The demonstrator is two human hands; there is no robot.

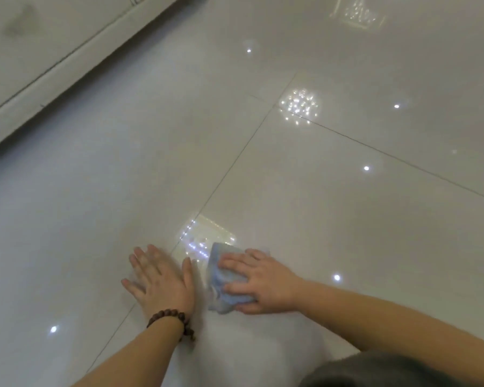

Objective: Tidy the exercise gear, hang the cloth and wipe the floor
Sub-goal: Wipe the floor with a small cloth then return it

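A folded light blue cloth (pixel 221 277) lies on the glossy pale tile floor (pixel 291 191), low in the middle of the view. My right hand (pixel 263 280) presses down on the cloth with spread, nearly straight fingers and covers its right half. My left hand (pixel 160 280) rests flat on the bare tile just left of the cloth, palm down and fingers spread. A dark bead bracelet (pixel 171 319) circles my left wrist. No exercise gear is in view.
The base of a white piece of furniture (pixel 53 65) runs diagonally across the top left corner. Dark grout lines cross the floor, and ceiling lights reflect off the tiles. A dark grey rounded shape (pixel 389 370) fills the bottom right edge.
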